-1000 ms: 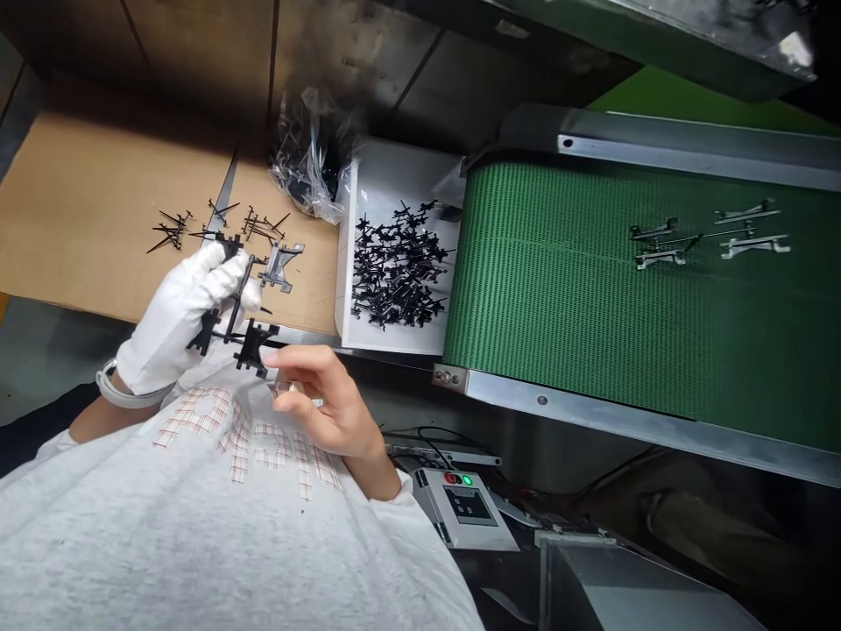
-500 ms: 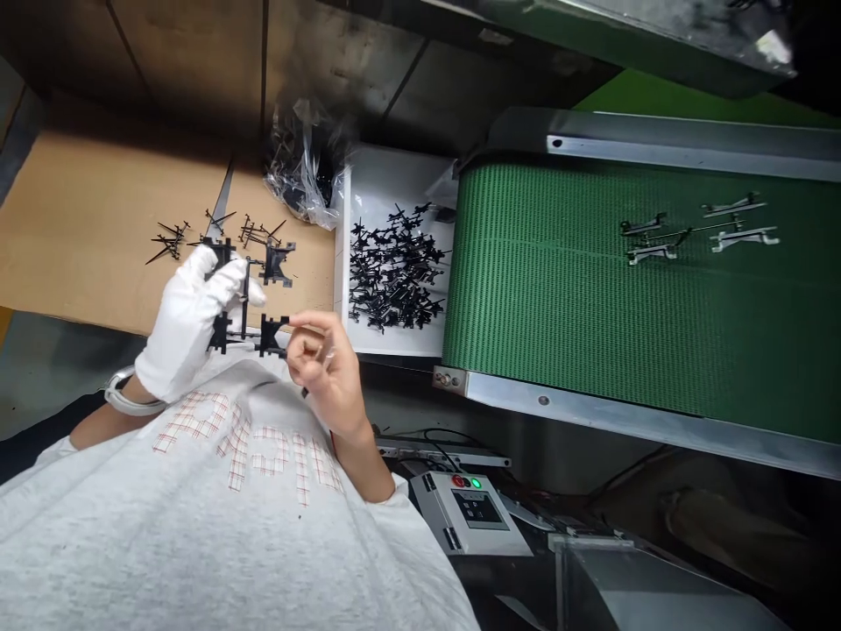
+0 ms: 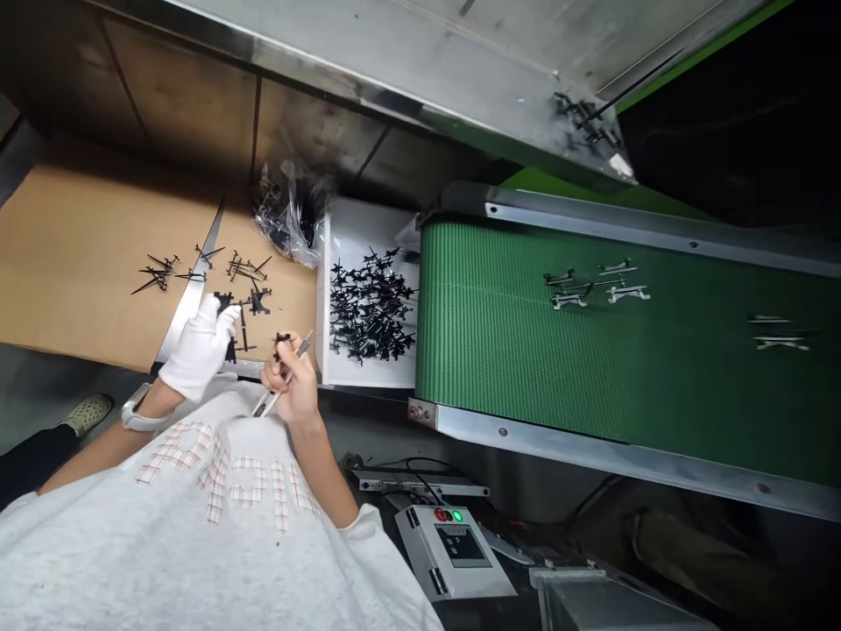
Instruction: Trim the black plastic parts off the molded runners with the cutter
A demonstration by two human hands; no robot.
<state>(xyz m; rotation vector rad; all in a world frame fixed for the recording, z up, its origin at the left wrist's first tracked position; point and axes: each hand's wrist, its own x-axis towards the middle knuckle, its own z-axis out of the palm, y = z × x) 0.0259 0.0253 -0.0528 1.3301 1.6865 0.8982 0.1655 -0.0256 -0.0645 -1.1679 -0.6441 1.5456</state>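
My left hand (image 3: 199, 346), in a white glove, is closed on a black plastic sprue frame (image 3: 243, 329), which has a black moulded part (image 3: 260, 301) on its far right corner. My bare right hand (image 3: 295, 381) is just right of the frame. Its fingers are wrapped round a slim cutter knife (image 3: 264, 404), blade tip up and to the right. A small black plastic part (image 3: 281, 340) is pinched between thumb and fingertip. Thin black sprue scraps (image 3: 158, 273) lie on the cardboard (image 3: 79, 254) beyond my left hand.
A white tray (image 3: 321, 324) holds a heap of small black parts (image 3: 371, 307), beside a clear plastic bag (image 3: 286, 215). To the right runs a green conveyor belt (image 3: 492, 350) carrying sprue frames (image 3: 568, 300). A control box (image 3: 453, 552) stands below; a metal shelf (image 3: 394, 61) overhangs.
My right hand has drawn away from the sprue with a small black part; the frame's near right corner part is off. The view has shifted, and the belt's frames lie closer to its left end.
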